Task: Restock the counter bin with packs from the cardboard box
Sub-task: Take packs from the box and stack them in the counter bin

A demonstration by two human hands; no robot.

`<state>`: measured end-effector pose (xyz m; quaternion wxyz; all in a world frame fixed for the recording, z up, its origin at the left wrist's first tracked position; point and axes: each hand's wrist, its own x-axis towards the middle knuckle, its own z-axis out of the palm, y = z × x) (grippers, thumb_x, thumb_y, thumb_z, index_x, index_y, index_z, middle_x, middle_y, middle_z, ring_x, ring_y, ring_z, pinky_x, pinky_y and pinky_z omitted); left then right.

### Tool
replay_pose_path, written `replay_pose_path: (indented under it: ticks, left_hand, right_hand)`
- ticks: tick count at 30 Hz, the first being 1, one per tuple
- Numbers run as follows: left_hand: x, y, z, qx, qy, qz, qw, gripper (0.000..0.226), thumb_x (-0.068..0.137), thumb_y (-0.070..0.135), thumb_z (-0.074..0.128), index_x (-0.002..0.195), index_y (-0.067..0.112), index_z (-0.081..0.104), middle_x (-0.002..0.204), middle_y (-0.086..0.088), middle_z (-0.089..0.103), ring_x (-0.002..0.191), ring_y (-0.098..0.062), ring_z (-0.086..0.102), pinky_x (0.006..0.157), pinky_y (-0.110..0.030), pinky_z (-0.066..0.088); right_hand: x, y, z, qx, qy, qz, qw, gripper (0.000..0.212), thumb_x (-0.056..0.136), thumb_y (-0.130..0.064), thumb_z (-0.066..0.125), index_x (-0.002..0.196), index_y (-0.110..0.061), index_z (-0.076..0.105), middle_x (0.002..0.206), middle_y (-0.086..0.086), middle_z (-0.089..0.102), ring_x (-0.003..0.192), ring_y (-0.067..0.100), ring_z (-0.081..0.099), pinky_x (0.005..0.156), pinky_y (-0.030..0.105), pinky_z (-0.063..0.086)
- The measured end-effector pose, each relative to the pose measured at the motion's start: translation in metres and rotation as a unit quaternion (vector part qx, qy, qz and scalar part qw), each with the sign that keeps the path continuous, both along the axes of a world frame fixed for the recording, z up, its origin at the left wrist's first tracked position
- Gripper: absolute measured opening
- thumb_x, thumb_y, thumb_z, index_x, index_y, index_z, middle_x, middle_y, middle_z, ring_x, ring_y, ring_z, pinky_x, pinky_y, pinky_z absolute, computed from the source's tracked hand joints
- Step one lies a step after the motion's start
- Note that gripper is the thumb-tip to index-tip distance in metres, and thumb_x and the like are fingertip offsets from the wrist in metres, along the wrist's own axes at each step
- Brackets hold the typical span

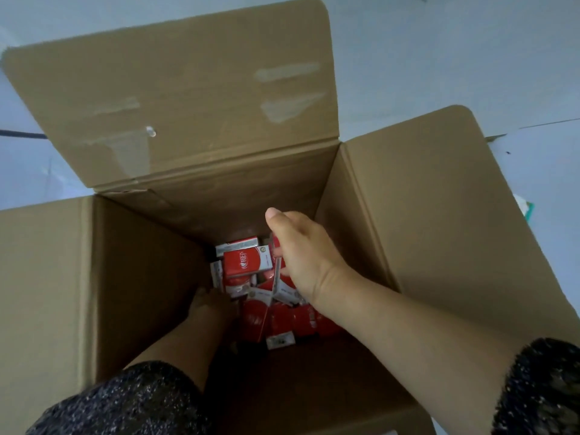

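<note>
Packs (248, 262) are lying loose in a jumbled heap at the bottom of the box (408, 215), some flat, some on edge, nothing stacked neatly. They look like small stiff red-and-white cartons, probably light. The faces have a bit of sheen, so I'd guess they're slick, maybe film-wrapped. Being rigid, they should take a firm pinch, but the corners will likely dent if you squeeze hard. Best hold is probably thumb on one broad face and fingers on the other. If you scoop several at once from a loose pile, one could easily slide out.

Your right hand (301, 255) is down in the box with its fingers curled round one pack (275, 262) held on edge, thumb sticking up free. Your left hand (210, 309) is deeper, in shadow at the left side of the heap. I can't tell if those fingers are gripping anything.

The box is deep, with its flaps (188, 89) folded open, so it's a long lift up past the walls. The bin isn't in view.
</note>
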<state>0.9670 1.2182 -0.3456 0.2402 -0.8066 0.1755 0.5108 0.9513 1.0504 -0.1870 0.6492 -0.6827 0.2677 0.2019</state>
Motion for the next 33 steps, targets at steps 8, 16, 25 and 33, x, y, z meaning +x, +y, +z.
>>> replay_pose_path:
  ticks: [8, 16, 25, 33]
  left_hand:
    - [0.022, 0.007, 0.020, -0.062, -0.038, 0.072, 0.995, 0.075, 0.077, 0.057, 0.061, 0.143, 0.031, 0.037, 0.145, -0.007, 0.035, 0.125, -0.029, 0.046, 0.100, -0.038, 0.044]
    - [0.024, -0.016, 0.200, -0.294, -0.120, 0.305, 0.898, 0.033, 0.073, 0.023, 0.073, 0.105, 0.015, 0.071, 0.101, -0.005, 0.070, 0.100, -0.023, 0.065, 0.079, -0.026, 0.051]
    - [-0.027, -0.015, 0.385, -0.534, -0.212, 0.600, 0.556, 0.030, 0.092, 0.033, 0.060, 0.092, 0.008, 0.075, 0.081, -0.002, 0.072, 0.073, -0.013, 0.065, 0.063, -0.017, 0.048]
    - [-0.053, -0.045, 0.591, -0.703, -0.146, 0.621, 0.314, 0.043, 0.092, 0.009, 0.058, 0.133, 0.020, 0.050, 0.115, -0.004, 0.063, 0.082, -0.015, 0.064, 0.075, -0.031, 0.052]
  right_hand:
    - [0.002, 0.005, 0.034, -0.036, -0.018, -0.009, 0.999, 0.025, 0.093, -0.054, 0.041, 0.079, -0.036, 0.051, 0.090, -0.014, 0.057, 0.100, 0.015, 0.058, 0.096, 0.045, 0.048]
    - [-0.012, 0.009, 0.126, -0.072, -0.074, 0.021, 0.994, 0.025, 0.095, -0.051, 0.038, 0.078, -0.035, 0.048, 0.089, -0.014, 0.056, 0.103, 0.021, 0.058, 0.096, 0.048, 0.046]
    - [-0.045, -0.006, 0.279, -0.121, -0.145, 0.050, 0.981, 0.022, 0.096, -0.053, 0.033, 0.089, -0.039, 0.048, 0.095, -0.015, 0.053, 0.107, 0.017, 0.054, 0.099, 0.046, 0.044]
    - [-0.068, -0.021, 0.467, -0.187, -0.280, 0.050, 0.940, 0.038, 0.098, -0.048, 0.035, 0.128, -0.029, 0.050, 0.135, -0.002, 0.045, 0.112, 0.013, 0.044, 0.091, 0.026, 0.032]
